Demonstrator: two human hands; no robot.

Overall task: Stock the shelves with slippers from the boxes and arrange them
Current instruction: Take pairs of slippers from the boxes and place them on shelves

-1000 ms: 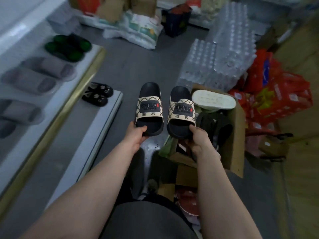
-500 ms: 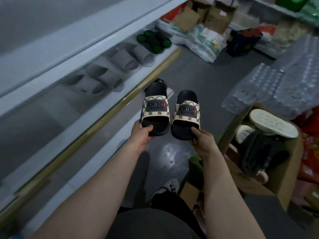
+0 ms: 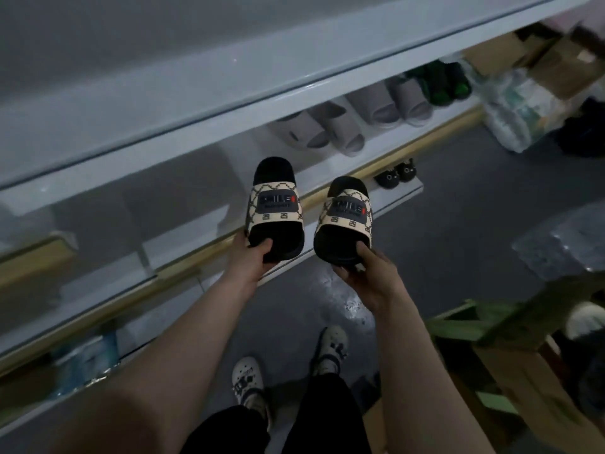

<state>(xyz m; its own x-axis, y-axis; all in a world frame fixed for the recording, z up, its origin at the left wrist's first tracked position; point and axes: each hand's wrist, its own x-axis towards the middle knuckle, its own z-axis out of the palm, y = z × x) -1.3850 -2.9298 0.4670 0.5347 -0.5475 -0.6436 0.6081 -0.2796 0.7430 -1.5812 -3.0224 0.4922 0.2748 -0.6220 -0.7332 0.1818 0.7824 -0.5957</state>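
The left hand (image 3: 250,257) grips the heel of one black and cream slipper (image 3: 276,209). The right hand (image 3: 366,273) grips the heel of the other slipper (image 3: 347,221). Both are held up side by side, toes toward the white shelf (image 3: 203,158). Grey slippers (image 3: 327,132) and green slippers (image 3: 438,81) stand farther along it. A box (image 3: 523,355) sits at the right.

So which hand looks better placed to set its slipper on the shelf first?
Probably the left hand: the left slipper overlaps the shelf edge, next to the bare spot beside the grey slippers. The right hand holds the right slipper farther out from it.
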